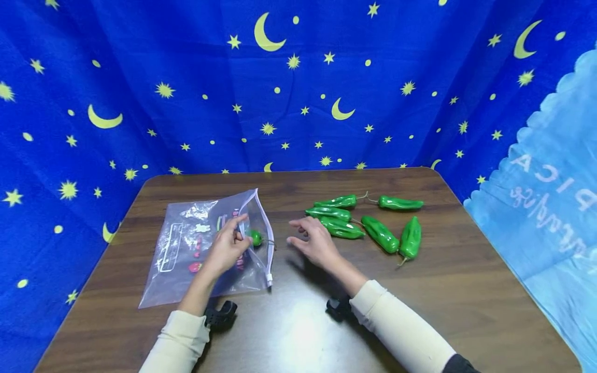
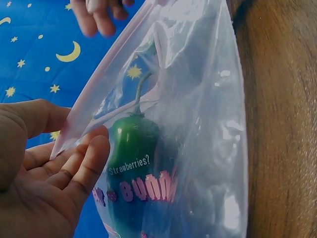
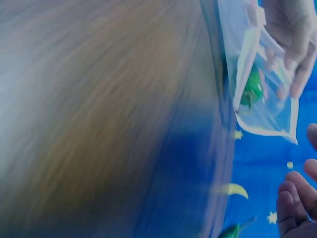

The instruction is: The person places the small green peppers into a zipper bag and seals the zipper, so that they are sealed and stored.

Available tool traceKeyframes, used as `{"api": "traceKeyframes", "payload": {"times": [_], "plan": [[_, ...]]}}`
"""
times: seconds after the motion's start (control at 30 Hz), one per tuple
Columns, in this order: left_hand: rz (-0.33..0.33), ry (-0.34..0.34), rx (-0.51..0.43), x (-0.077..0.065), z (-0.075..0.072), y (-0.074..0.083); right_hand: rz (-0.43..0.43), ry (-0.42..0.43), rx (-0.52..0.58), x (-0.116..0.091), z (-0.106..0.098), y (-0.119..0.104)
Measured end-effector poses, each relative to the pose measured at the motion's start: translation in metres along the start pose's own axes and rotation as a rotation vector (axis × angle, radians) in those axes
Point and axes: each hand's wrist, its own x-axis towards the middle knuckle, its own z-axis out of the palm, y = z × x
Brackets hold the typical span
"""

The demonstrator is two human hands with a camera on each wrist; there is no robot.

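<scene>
A clear slider zip bag (image 1: 179, 248) with printed letters and a strawberry picture lies on the left of the table, its mouth facing right. My left hand (image 1: 228, 246) pinches the edge of its mouth between thumb and fingers and keeps it parted. Inside is one green pepper (image 2: 133, 144), its stem toward the opening. To the right of the mouth, my right hand (image 1: 317, 241) hovers over the table with fingers loosely bent and nothing in them. Just beyond it lie several more green peppers (image 1: 342, 228), the nearest partly hidden behind that hand.
The wooden table (image 1: 298, 290) ends at a blue curtain (image 1: 298, 103) with moons and stars along the back and left. A light blue cloth (image 1: 550, 181) hangs at the right. Two peppers, a slanted one (image 1: 380, 234) and an upright one (image 1: 410, 238), lie farther right.
</scene>
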Motion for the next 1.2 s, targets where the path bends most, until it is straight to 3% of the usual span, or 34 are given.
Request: {"api": "traceKeyframes", "payload": {"times": [0.67,0.93,1.2], "plan": [[-0.021,0.003,0.005,-0.003,-0.008,0.0,0.168,0.177,-0.115,-0.044,-0.087,0.056],[-0.037,-0.013,-0.002,-0.002,-0.008,0.001,0.36,0.267,-0.232,-0.073,-0.124,0.089],[-0.031,-0.007,0.024,-0.002,-0.007,0.0,0.545,0.267,-0.316,-0.099,-0.143,0.107]]}}
